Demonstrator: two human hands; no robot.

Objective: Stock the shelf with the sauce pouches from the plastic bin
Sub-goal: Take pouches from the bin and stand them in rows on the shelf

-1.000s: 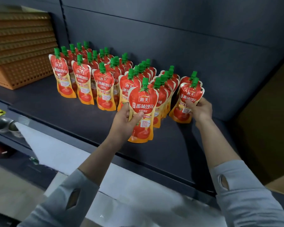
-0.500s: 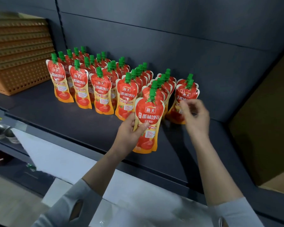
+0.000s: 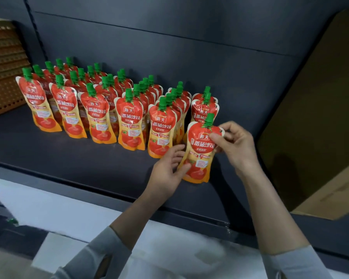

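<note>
Several rows of red sauce pouches [image 3: 130, 121] with green caps stand upright on the dark shelf [image 3: 73, 156]. At the right end, one sauce pouch [image 3: 199, 152] stands at the front of the last row, slightly tilted. My left hand [image 3: 167, 174] holds its lower left edge, thumb on the front. My right hand [image 3: 236, 143] pinches its upper right corner between thumb and fingers. Two more pouches [image 3: 204, 107] stand right behind it. The plastic bin is not in view.
An orange perforated crate stack [image 3: 2, 77] sits at the shelf's far left. A brown cardboard box [image 3: 318, 121] fills the right side. The shelf's back panel [image 3: 189, 57] rises just behind the rows. A white surface [image 3: 58, 208] lies below the shelf edge.
My left hand carried the pouch rightwards from the middle rows to the front of the rightmost row. My right hand let go of the pouch behind and took the carried pouch's top corner.
</note>
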